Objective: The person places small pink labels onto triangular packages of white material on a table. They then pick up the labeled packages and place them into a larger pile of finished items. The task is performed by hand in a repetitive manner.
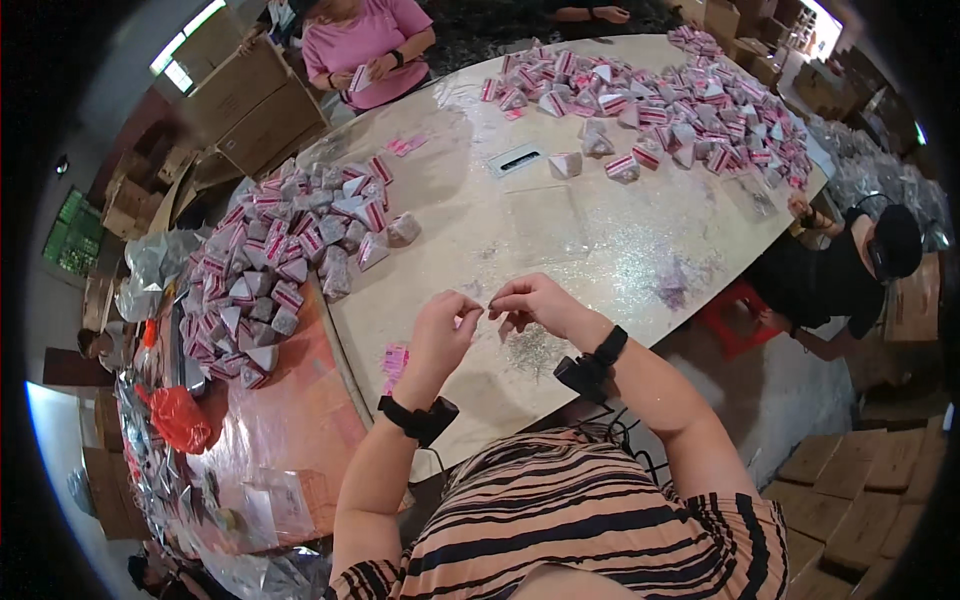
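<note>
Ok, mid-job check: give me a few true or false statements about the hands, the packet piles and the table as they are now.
1. Both hands are raised close together over the table, left hand and right hand with fingertips pinched. True.
2. The right hand holds a cardboard box. False: at most something tiny sits between the fingertips; what it is cannot be told.
3. A heap of pink and silver packets lies at the table's left edge. True.
4. The far end of the table holds only a few packets. False: a second big packet pile spreads there.
5. Each wrist wears a black band. True.
</note>
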Demonstrator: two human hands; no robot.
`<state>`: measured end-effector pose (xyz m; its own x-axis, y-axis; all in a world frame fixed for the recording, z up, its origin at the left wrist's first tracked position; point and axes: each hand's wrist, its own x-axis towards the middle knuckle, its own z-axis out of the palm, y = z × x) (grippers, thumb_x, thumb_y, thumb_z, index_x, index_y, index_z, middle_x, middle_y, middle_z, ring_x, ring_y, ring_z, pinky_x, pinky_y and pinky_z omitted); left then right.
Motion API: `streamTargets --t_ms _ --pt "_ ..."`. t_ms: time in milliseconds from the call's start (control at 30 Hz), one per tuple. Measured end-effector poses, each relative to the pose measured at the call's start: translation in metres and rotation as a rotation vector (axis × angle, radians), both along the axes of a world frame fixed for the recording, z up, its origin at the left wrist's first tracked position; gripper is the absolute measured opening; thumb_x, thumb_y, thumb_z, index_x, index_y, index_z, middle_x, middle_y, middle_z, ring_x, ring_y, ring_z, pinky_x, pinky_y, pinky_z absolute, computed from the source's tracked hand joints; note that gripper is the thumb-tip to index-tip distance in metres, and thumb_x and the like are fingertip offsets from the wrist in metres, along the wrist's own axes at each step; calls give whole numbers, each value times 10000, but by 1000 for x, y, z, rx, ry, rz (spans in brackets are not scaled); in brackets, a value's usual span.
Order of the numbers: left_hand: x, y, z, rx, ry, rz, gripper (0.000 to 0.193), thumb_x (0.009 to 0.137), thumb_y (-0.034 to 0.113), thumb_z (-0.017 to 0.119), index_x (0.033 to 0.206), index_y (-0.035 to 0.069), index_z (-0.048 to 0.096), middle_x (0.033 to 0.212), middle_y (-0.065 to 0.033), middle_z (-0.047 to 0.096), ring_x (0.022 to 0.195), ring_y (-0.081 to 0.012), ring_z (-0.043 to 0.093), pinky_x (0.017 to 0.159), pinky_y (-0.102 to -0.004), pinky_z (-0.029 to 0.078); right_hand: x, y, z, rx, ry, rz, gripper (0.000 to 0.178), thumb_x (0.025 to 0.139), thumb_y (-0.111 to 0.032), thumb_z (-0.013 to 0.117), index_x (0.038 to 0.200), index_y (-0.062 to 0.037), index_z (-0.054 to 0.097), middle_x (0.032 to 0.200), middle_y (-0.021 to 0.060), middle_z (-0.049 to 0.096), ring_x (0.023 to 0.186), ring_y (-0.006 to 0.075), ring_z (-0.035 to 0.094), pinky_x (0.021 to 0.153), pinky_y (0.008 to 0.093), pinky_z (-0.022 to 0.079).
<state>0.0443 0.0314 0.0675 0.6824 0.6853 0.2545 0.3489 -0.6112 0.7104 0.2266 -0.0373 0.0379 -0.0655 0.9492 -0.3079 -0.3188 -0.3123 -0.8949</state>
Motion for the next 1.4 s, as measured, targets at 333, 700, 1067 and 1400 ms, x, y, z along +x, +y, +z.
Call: streamTargets --t_ms 333,700,1067,1400 --pt "-6 13 -35 -253 -65 48 71 815 45 593 840 -19 611 753 -95 608 717 -178 592 685 -283 466 29 -19 -39 -70 -138 -324 203 864 -114 576 1017 7 632 859 73 662 669 128 636 507 239 482" --pt "22 -8 -70 -492 -151 209 68 862 35 556 860 -27 584 769 -40 592 719 -95 546 671 -234 450 292 -166 -149 -446 -459 -782 225 764 -114 637 939 26 660 721 116 645 584 184 619 504 309 487" --pt "81 -47 -61 -375 -78 388 31 834 -23 533 815 -20 557 779 -62 568 720 -131 543 688 -251 460 512 -190 -148 -763 -1220 -1047 523 788 -159 567 1293 -102 444 1203 230 474 1072 412 514 912 443 430" --pt "147 -62 -17 -293 298 350 141 885 107 562 907 -17 625 834 -103 649 775 -168 591 712 -274 471 550 -153 -155 -762 -1115 -1118 652 756 -105 590 1356 -162 339 1155 239 449 1005 407 546 854 448 457"
